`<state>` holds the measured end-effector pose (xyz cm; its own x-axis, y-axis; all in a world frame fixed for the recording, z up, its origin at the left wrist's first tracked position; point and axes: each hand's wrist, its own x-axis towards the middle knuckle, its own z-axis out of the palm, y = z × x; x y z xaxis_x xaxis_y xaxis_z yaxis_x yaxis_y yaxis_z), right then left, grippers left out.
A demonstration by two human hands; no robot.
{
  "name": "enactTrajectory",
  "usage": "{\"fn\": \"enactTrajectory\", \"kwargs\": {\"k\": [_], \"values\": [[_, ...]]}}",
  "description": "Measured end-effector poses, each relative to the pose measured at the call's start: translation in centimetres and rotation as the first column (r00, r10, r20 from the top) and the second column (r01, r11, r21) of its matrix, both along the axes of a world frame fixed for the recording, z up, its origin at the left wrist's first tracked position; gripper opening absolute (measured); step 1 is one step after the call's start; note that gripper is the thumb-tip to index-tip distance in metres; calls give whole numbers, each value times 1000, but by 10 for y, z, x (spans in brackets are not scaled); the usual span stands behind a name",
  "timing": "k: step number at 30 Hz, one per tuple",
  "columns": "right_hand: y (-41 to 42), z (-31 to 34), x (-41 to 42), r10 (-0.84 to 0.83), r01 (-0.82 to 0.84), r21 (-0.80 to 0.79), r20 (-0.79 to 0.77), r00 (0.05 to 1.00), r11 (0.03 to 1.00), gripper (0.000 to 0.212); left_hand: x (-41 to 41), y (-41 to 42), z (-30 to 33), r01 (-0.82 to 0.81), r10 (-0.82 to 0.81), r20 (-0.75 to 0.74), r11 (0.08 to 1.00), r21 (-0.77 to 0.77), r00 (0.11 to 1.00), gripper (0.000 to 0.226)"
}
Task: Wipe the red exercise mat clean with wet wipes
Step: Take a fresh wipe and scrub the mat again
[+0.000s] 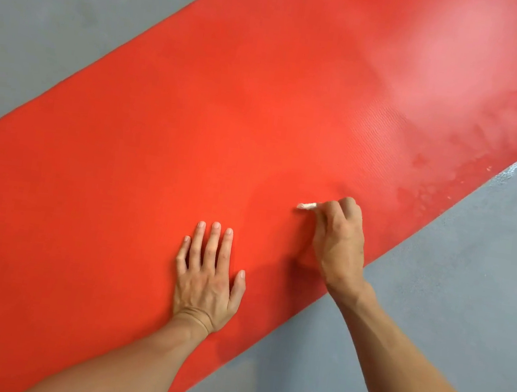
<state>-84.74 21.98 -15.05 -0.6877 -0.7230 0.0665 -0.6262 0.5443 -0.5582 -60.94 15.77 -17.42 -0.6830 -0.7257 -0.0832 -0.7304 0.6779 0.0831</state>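
Note:
The red exercise mat point(228, 110) runs diagonally across the grey floor from lower left to upper right. My left hand point(208, 274) lies flat on it with straight fingers, palm down. To its right, my right hand point(341, 238) has its fingers curled round a small white wet wipe point(307, 206), whose end sticks out to the left and touches the mat. Wet streaks and a pale sheen show on the mat's upper right part near its edge.
Grey concrete floor point(453, 268) surrounds the mat on both sides. A small wet patch point(511, 170) glistens on the floor just past the mat's right edge.

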Motion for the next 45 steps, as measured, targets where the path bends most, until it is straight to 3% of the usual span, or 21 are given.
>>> {"fn": "enactTrajectory", "kwargs": {"k": [3,6,8,10,11,14,17,24,26,29,31,34,38,40,43,45], "values": [[-9,-2,15,-135,135,15,4,991,991,15,1,0,0,8,-8,-11,1000,4,1000,77],[-5,1,60,119,-119,18,1,993,993,10,3,-1,0,19,-18,-20,1000,16,1000,77],[2,4,65,325,-325,27,-7,946,945,11,2,-1,0,21,-20,-24,999,28,1000,77],[0,1,43,404,-403,35,-38,914,915,13,2,-2,-1,18,-17,-32,999,36,999,76],[-2,1,31,334,-333,30,-47,941,942,13,3,-2,-2,14,-13,-32,999,36,999,77],[-11,2,1,-127,127,-45,14,992,991,5,3,-1,-2,10,-9,-37,999,39,999,78],[-22,-1,27,-223,223,-48,15,975,974,8,3,-1,-2,10,-8,-51,999,42,999,79],[-17,-12,67,26,-26,-9,-39,999,1000,26,3,-1,1,0,3,-43,998,69,999,76],[-11,-9,68,176,-176,-12,-10,984,984,33,4,-3,0,-3,5,-32,998,64,999,76],[-5,-2,74,464,-464,4,47,885,886,36,5,-2,-2,-11,13,-44,999,33,999,76],[-9,-1,68,571,-570,-20,1,821,821,36,4,-2,-2,-9,10,-44,1000,19,999,76],[-12,-7,58,600,-600,-16,36,799,800,44,2,-2,-1,-21,21,-35,1000,3,999,75],[-12,-11,47,627,-628,-17,57,777,778,28,1,-1,0,-31,31,-26,1000,-4,999,75],[-16,-11,27,528,-531,4,99,844,848,20,0,-1,1,-34,33,-36,999,-10,999,74],[-24,-20,-8,262,-263,-9,132,956,965,29,-1,-1,2,-35,35,-45,999,-15,998,73],[-24,-20,3,174,-171,-39,102,979,985,32,0,-2,1,-41,40,-48,999,-22,998,73]]}}
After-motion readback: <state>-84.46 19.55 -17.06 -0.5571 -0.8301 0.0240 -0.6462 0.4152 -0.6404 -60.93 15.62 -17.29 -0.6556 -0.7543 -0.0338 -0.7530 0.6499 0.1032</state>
